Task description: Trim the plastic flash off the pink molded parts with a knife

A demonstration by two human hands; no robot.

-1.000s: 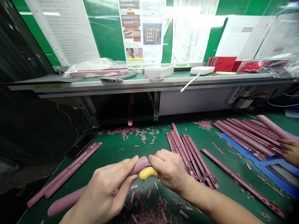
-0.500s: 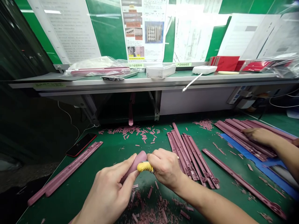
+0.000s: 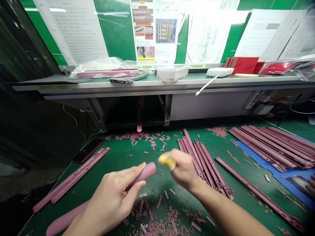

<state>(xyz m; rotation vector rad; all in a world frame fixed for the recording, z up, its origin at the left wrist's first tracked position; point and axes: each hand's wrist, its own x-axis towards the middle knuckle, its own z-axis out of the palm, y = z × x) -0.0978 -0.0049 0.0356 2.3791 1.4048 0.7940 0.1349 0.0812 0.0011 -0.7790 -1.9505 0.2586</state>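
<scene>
A long pink plastic bar (image 3: pixel 146 173) is gripped in the closed left hand (image 3: pixel 110 198), its middle hidden by that hand; the long axis is angled from lower left up to the right, rounded end pointing up-right, above the green mat (image 3: pixel 123 159). A yellow tool handle (image 3: pixel 166 161) is clenched in the right hand (image 3: pixel 182 170) just beside it (too blurred for any blade to be made out).

Green mat gap (image 3: pixel 157 181) between left hand (image 3: pixel 108 203) and right hand (image 3: pixel 183 170), pink offcuts (image 3: pixel 157 214) below, ribbed strips (image 3: pixel 209 167) rightward
</scene>
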